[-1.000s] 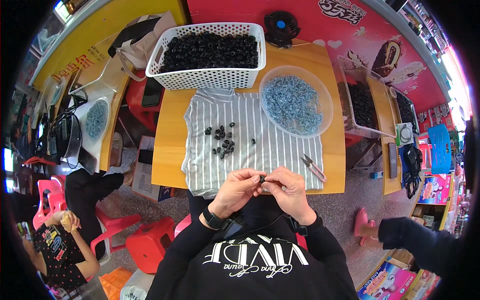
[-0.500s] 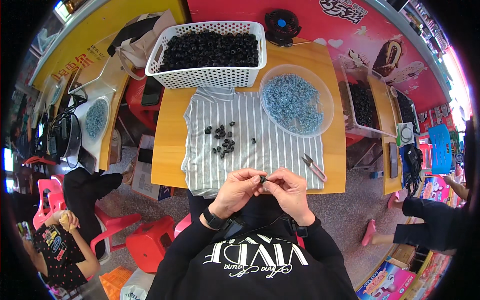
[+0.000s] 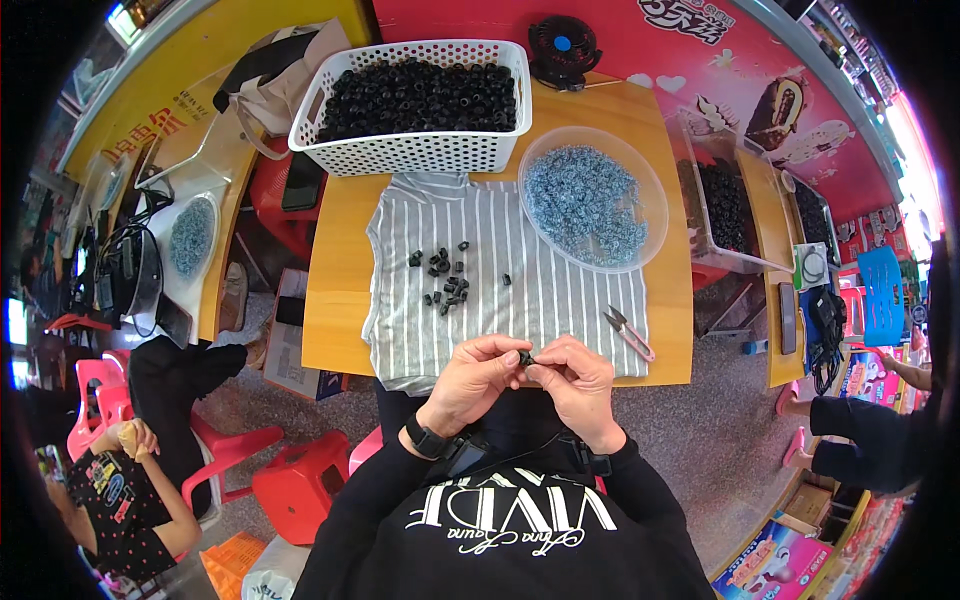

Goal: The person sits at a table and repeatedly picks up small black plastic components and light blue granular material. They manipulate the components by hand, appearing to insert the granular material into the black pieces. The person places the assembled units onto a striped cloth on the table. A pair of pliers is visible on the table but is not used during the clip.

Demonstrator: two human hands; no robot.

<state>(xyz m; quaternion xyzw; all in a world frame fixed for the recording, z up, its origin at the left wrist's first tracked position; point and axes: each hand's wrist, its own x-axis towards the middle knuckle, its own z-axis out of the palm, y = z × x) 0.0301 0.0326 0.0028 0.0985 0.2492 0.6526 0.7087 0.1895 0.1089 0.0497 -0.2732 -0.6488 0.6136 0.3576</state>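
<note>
Close to the front edge of the table, my left hand (image 3: 467, 384) pinches a small black plastic piece (image 3: 526, 357) between thumb and fingertips. My right hand (image 3: 574, 384) is closed in a pinch at the same piece; whether it also holds something tiny is hidden by the fingers. Beneath and beyond them lies a grey cloth with white stripes (image 3: 560, 315). A loose cluster of several like black pieces (image 3: 440, 265) rests on it, with a single one (image 3: 507, 280) apart to the right. Thread snips with pink handles (image 3: 632, 337) lie right of my hands.
A white perforated basket (image 3: 420, 157) heaped with black pieces stands at the back. Right of it, a round clear tub (image 3: 655, 235) holds many small bluish transparent pieces. Behind stands a black fan (image 3: 563, 50). A red stool (image 3: 298, 485) is at lower left; people are on both sides.
My hands stay nearly still, both pinched at the black piece. At the far right, another person's legs have shifted rightward.
</note>
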